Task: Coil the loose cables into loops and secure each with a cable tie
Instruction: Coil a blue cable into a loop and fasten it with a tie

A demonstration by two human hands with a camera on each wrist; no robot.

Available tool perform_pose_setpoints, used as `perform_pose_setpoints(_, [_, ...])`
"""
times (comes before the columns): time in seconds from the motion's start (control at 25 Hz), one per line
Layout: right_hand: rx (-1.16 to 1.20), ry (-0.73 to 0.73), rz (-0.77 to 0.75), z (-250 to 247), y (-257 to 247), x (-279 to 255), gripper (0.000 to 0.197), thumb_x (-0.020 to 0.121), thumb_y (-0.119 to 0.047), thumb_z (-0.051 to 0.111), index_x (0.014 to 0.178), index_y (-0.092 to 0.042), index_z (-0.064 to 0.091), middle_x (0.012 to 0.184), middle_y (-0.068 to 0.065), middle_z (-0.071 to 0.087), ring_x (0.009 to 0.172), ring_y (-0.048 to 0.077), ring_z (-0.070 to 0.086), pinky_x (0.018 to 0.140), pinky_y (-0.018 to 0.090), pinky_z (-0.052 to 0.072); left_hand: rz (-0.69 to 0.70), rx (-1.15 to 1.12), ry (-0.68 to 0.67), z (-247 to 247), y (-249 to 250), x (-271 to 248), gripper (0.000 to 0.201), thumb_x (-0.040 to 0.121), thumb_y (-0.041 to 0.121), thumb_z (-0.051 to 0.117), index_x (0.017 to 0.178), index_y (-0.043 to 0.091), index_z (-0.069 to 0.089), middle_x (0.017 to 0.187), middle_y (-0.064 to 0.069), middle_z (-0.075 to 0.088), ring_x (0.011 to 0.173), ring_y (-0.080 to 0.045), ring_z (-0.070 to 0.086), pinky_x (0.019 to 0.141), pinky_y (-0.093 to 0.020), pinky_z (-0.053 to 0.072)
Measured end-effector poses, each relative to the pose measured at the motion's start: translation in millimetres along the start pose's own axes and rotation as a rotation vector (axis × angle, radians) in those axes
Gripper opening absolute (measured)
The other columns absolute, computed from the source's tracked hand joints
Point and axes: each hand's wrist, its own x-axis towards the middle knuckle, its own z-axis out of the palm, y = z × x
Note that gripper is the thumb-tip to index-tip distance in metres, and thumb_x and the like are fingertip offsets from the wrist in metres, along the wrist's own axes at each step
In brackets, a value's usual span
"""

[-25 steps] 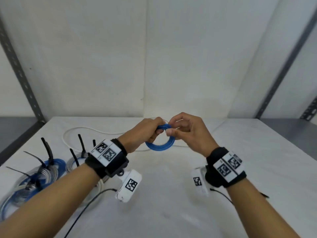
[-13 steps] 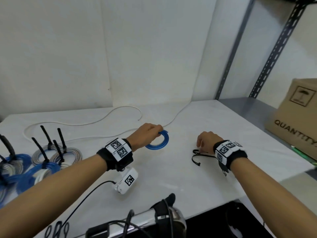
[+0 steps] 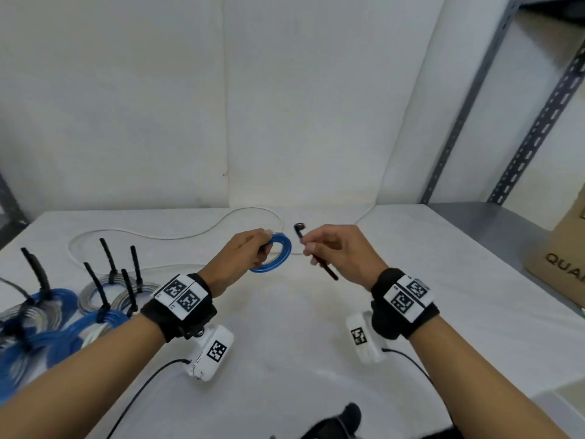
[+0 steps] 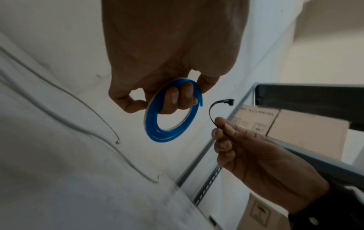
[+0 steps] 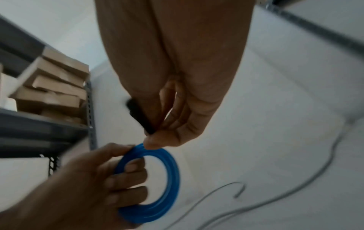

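Left hand point(image 3: 243, 258) gripping blue coil point(image 3: 278, 253) (fingers through it), right hand point(image 3: 340, 253) just beside, pinching black cable tie point(image 3: 316, 256)

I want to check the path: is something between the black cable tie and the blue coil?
Nothing visible: the right hand pinches the cable tie beside the blue coil in the left hand, with open air between.

Small coil of glossy blue plastic cable point(image 3: 274, 255): several tight turns, untied, one cut end free at the rim; gripped through its opening, lifted above the table.

Black plastic cable tie point(image 3: 313, 258): unfastened strip, curved at the head end; pinched mid-length just right of the blue coil, apart from it.

Loose white cable point(image 3: 177, 237): uncoiled, snaking across the table's far side.
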Motion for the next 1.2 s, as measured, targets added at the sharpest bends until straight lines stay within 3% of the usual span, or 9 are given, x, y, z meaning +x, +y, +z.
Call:
perform_pose_setpoints(0.08, [0.187, -0.082, 0.008, 30, -10, 13, 0.025, 0.099, 0.008, 0.051, 0.106, -0.002, 0.072, 0.09, 0.012, 0.073, 0.078, 0.018, 0.072, 0.076, 0.026, 0.058, -0.002, -0.032, 0.092, -19, -2, 2, 0.038, 0.109, 0.029, 0.038, 0.076, 0.013, 0.046, 0.064, 0.008, 0.035, 0.059, -0.011, 0.03, 0.061, -0.025, 0.029])
perform_pose_setpoints(0.16, [0.339, -0.115, -0.005, 53, -18, 27, 0.022, 0.097, 0.011, 0.054, 0.111, 0.006, 0.07, 0.091, 0.015, 0.072, 0.082, 0.021, 0.073, 0.08, 0.028, 0.059, -0.007, -0.065, 0.192, -42, 1, 3, 0.039, 0.109, 0.028, 0.039, 0.072, 0.015, 0.047, 0.061, 0.012, 0.037, 0.057, -0.008, 0.032, 0.058, -0.02, 0.031])
perform_pose_setpoints(0.32, [0.332, -0.133, -0.11, 94, -26, 62, 0.015, 0.097, -0.002, 0.062, 0.101, 0.01, 0.07, 0.079, 0.015, 0.07, 0.065, 0.02, 0.067, 0.065, 0.027, 0.057, 0.025, -0.183, 0.348, -90, -1, 4, 0.042, 0.107, 0.025, 0.041, 0.067, 0.02, 0.05, 0.06, 0.011, 0.038, 0.054, -0.009, 0.028, 0.053, -0.018, 0.029])
perform_pose_setpoints(0.44, [0.321, -0.126, -0.164, 118, -31, 82, 0.014, 0.099, -0.003, 0.061, 0.098, 0.01, 0.068, 0.077, 0.016, 0.07, 0.064, 0.021, 0.067, 0.064, 0.029, 0.058, 0.049, -0.104, 0.36, -104, -6, 3, 0.042, 0.107, 0.024, 0.041, 0.066, 0.017, 0.048, 0.058, 0.012, 0.038, 0.054, -0.009, 0.028, 0.053, -0.02, 0.028])
perform_pose_setpoints(0.6, [0.28, 0.061, -0.323, 142, -31, 92, 0.01, 0.098, -0.007, 0.063, 0.098, 0.001, 0.069, 0.08, 0.013, 0.073, 0.072, 0.023, 0.072, 0.07, 0.031, 0.061, 0.092, 0.008, 0.419, -118, -13, 5, 0.042, 0.107, 0.025, 0.043, 0.068, 0.01, 0.05, 0.055, 0.01, 0.038, 0.054, -0.011, 0.032, 0.056, -0.026, 0.03])
perform_pose_setpoints(0.76, [0.261, 0.069, -0.402, 155, -25, 94, 0.007, 0.098, -0.008, 0.064, 0.1, -0.005, 0.07, 0.086, 0.005, 0.074, 0.081, 0.025, 0.074, 0.078, 0.036, 0.062, 0.054, -0.047, 0.404, -120, -20, 6, 0.032, 0.097, 0.036, 0.049, 0.069, 0.023, 0.057, 0.056, 0.012, 0.04, 0.053, -0.011, 0.033, 0.057, -0.03, 0.03])
perform_pose_setpoints(0.88, [0.252, 0.065, -0.404, 159, -26, 92, 0.01, 0.098, -0.011, 0.064, 0.102, -0.004, 0.07, 0.088, 0.006, 0.075, 0.085, 0.023, 0.075, 0.079, 0.037, 0.063, 0.042, -0.094, 0.432, -121, -20, 7, 0.018, 0.095, 0.038, 0.055, 0.085, 0.024, 0.059, 0.057, 0.012, 0.042, 0.055, -0.014, 0.033, 0.059, -0.034, 0.029])
perform_pose_setpoints(1.04, [0.327, 0.043, -0.372, 152, -38, 88, 0.023, 0.098, -0.025, 0.06, 0.101, -0.006, 0.072, 0.07, -0.002, 0.066, 0.063, 0.011, 0.059, 0.064, 0.02, 0.049, 0.152, -0.048, 0.457, -120, -17, 6, 0.021, 0.104, 0.025, 0.057, 0.084, 0.018, 0.051, 0.059, -0.003, 0.04, 0.06, -0.027, 0.026, 0.058, -0.038, 0.023])
perform_pose_setpoints(1.2, [0.499, 0.025, -0.244, 142, -52, 87, 0.029, 0.1, -0.029, 0.054, 0.091, -0.006, 0.069, 0.06, -0.015, 0.05, 0.058, 0.014, 0.029, 0.057, 0.023, 0.029, 0.241, 0.034, 0.405, -116, -8, 2, 0.016, 0.103, 0.03, 0.058, 0.089, 0.021, 0.055, 0.079, -0.03, 0.062, 0.06, -0.03, 0.03, 0.057, -0.04, 0.029])
